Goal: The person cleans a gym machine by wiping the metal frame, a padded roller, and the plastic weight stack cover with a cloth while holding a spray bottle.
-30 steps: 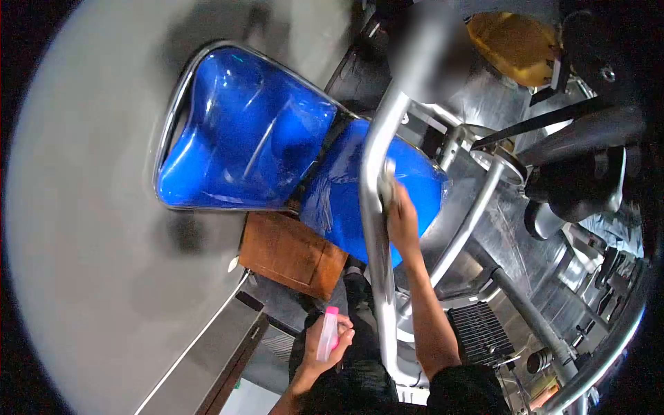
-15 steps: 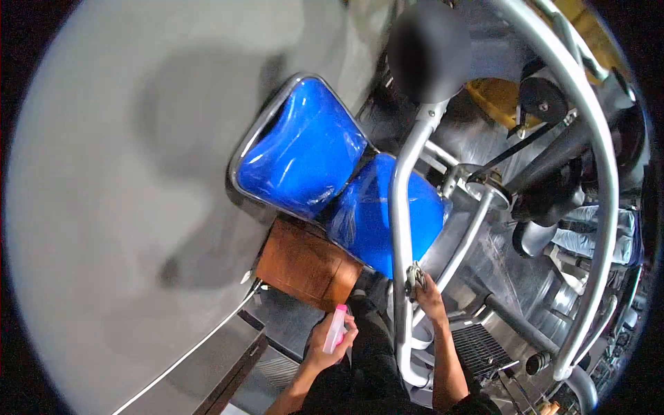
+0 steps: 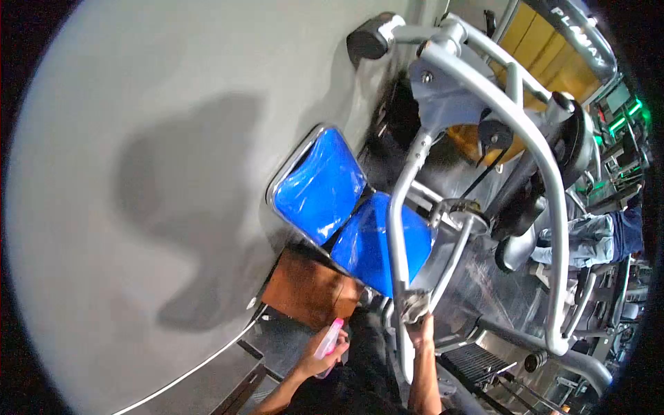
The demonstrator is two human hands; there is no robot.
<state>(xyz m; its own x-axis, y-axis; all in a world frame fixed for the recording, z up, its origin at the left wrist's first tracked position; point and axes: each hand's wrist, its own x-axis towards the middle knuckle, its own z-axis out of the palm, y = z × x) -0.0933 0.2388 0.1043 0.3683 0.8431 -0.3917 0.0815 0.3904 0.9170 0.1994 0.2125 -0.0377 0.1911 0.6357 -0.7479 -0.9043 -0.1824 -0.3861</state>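
While the right hand (image 3: 419, 330) clenches a grey cloth (image 3: 413, 304) against the silver bar (image 3: 393, 235) at six o'clock in the view, the left hand (image 3: 321, 356), at seven o'clock, grasps a pink spray bottle (image 3: 328, 342). The blue seat (image 3: 318, 187) sits at the bar's nine o'clock, touching it, and a brown wooden box (image 3: 304, 290) lies at the seat's six o'clock.

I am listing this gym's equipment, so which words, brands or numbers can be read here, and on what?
"PLAMA", white letters on the machine's dark top bar; the ending is unclear.
Green lit signs at the far right: too blurred to read.
Pink spray bottle: no label can be read.
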